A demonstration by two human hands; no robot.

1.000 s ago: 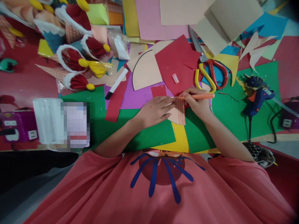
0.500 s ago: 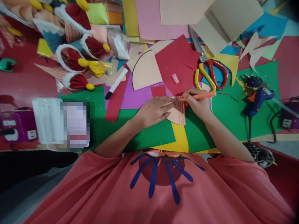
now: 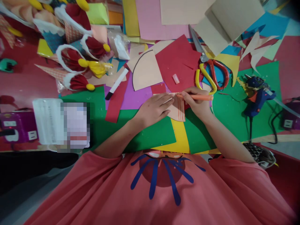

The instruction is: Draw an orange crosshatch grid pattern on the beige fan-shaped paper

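My left hand (image 3: pixel 154 109) lies flat, fingers stretched out, pressing down a small peach paper piece (image 3: pixel 179 111) marked with orange stripes. My right hand (image 3: pixel 197 101) is closed round an orange marker (image 3: pixel 199 97), whose tip touches the top edge of that piece. Both hands rest over green (image 3: pixel 150 134) and yellow (image 3: pixel 181 137) foam sheets. A peach quarter-circle piece (image 3: pixel 145 70) with a black outline lies just beyond my left hand, beside a red sheet (image 3: pixel 175 62).
Red-and-yellow-handled scissors (image 3: pixel 211 73) lie beyond my right hand. A blue glue gun (image 3: pixel 256 95) rests at the right. A black-and-white marker (image 3: pixel 116 83) lies left of centre. Paper cone crafts (image 3: pixel 75 59) are heaped at the far left. A purple power strip (image 3: pixel 17 126) sits at the left edge.
Both hands and the striped peach piece have shifted slightly away from me. The marker tip has moved a little left along the piece's top edge.
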